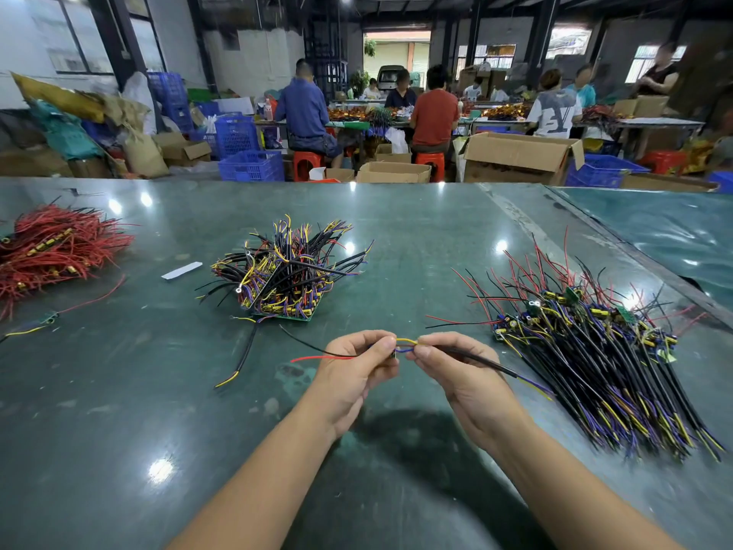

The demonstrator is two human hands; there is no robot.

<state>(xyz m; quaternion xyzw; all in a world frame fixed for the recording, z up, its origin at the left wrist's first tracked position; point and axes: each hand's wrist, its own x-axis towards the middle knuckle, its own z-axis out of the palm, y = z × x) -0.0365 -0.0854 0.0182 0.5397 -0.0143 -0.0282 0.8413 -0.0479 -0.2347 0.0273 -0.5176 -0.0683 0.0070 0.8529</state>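
Where our hands meet: just above the green table (416,232), near its front edge, fingertips almost touching; we take this spot as the centre of the dial
Left grip: our left hand (359,365) is clamped on the wire harness (405,345), fingers curled and thumb pressed on top, over a small board that we can barely see
Right grip: our right hand (448,367) pinches the same harness where its black sleeved cable (488,363) begins, thumb and forefinger closed on it
Harness: held in the air between both hands; short yellow and blue wires bridge the gap between the thumbs
Its tails: a red lead (317,358) and a thin black one run out towards 9 o'clock; the sleeved cable slants towards 4 o'clock and ends in blue and yellow wires
12 o'clock: a tangled heap (285,271) of similar harnesses, apart from our hands
3 o'clock: a long bundle (595,351) of harnesses, lying side by side, near our right hand
10 o'clock: a red pile (51,248) of wires at the table's far left, well apart
11 o'clock: a white strip (181,270) lying flat beside the heap
9 o'clock: a loose cable (246,351) on the table, and further out a stray piece (47,319)
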